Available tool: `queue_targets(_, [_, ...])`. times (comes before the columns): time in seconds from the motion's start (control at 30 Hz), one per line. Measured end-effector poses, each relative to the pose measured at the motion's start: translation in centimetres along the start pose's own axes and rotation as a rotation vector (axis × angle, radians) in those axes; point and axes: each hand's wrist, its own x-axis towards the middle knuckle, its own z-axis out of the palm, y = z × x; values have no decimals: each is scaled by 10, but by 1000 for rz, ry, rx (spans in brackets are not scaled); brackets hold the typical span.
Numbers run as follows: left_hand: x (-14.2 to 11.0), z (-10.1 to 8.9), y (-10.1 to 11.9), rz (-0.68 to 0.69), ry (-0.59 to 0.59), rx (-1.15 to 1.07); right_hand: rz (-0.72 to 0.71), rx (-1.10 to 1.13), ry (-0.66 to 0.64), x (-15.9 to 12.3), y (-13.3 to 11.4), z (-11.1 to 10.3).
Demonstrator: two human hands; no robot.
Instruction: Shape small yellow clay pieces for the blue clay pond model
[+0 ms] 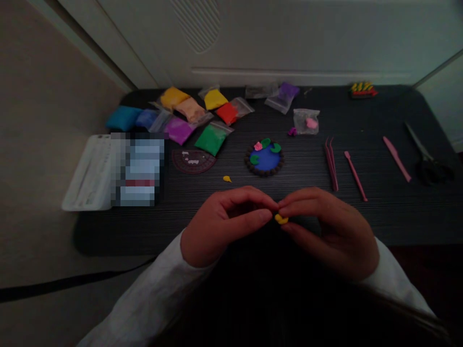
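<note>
A small yellow clay piece (pixel 281 220) with a rounded lump at one end is between my hands, above the near edge of the dark table. My right hand (pixel 331 229) pinches it between thumb and fingers. The curled fingers of my left hand (pixel 224 221) close in on its left side, the thumb tip right beside it and the index fingertip meeting the right hand's fingers. Beyond my hands lies a round clay pond (pixel 266 158) with a blue middle, dark beaded rim, green lily pads and a pink flower. A yellow teardrop-shaped clay bit (pixel 226 179) rests left of it.
Bags of coloured clay, including a green one (pixel 211 139), lie at the back left. A clear semicircular protractor (pixel 193 161) and a white box (pixel 90 173) are at left. Pink tweezers (pixel 331 166), a thin pink tool (pixel 356 177), a pink knife (pixel 397 159) and scissors (pixel 430 156) lie right.
</note>
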Motion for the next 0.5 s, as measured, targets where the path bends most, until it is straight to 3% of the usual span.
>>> queue_targets(0.2, [-5, 2, -1, -1, 51, -24, -5, -2, 27, 1, -4, 2])
queue_targets(0.5, [-5, 4, -3, -42, 8, -149, -19, 20, 53, 2, -5, 6])
